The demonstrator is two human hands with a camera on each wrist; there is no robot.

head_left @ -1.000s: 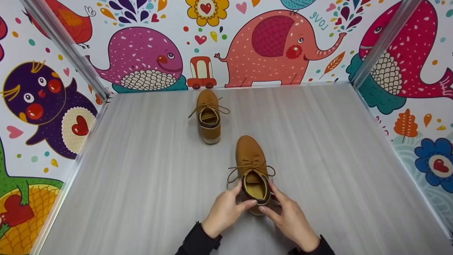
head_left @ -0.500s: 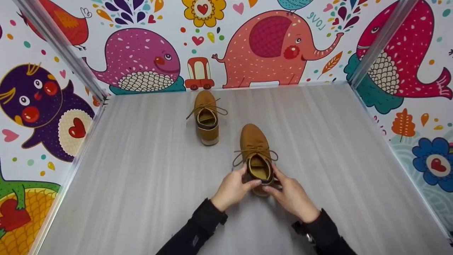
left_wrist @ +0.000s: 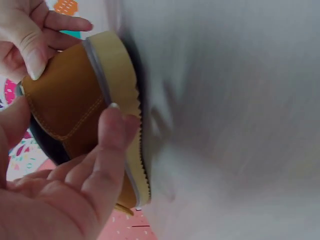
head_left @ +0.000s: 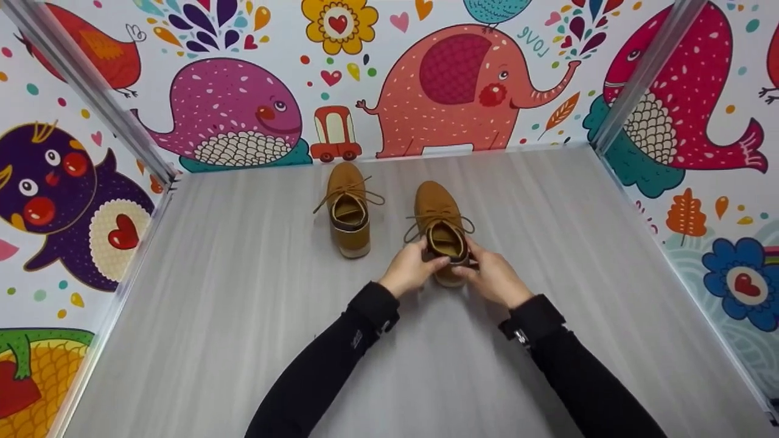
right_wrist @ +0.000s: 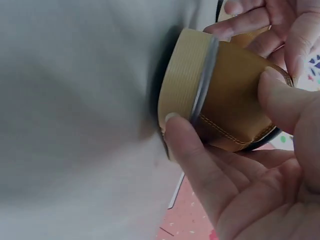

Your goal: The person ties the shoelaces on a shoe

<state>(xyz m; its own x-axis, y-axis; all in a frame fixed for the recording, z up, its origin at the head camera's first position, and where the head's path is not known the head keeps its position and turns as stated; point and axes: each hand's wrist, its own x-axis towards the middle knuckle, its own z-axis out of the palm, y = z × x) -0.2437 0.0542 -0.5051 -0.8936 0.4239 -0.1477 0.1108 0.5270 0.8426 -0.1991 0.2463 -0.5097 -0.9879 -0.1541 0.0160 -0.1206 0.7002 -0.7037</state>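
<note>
A tan lace-up shoe [head_left: 437,201] with a bow in its laces stands toe-forward near the middle of the floor. My left hand [head_left: 412,267] grips its heel end from the left, thumb at the back of the collar. From the other side my right hand [head_left: 496,277] holds the same heel, its thumb against the back. In the left wrist view the left fingers [left_wrist: 111,145] lie along the shoe's side and pale sole [left_wrist: 120,65]. The right wrist view shows a right fingertip [right_wrist: 175,125] on the sole's edge. A matching shoe [head_left: 350,237] stands to the left, untouched.
The grey wood-grain floor [head_left: 243,304] is bounded by white panels with cartoon animals. The back panel [head_left: 389,131] stands right behind the left shoe's toe. Metal corner posts [head_left: 115,103] rise at both back corners.
Both hands have slid the right-hand shoe forward, away from me, until it stands almost level beside the other shoe. The camera view has shifted slightly.
</note>
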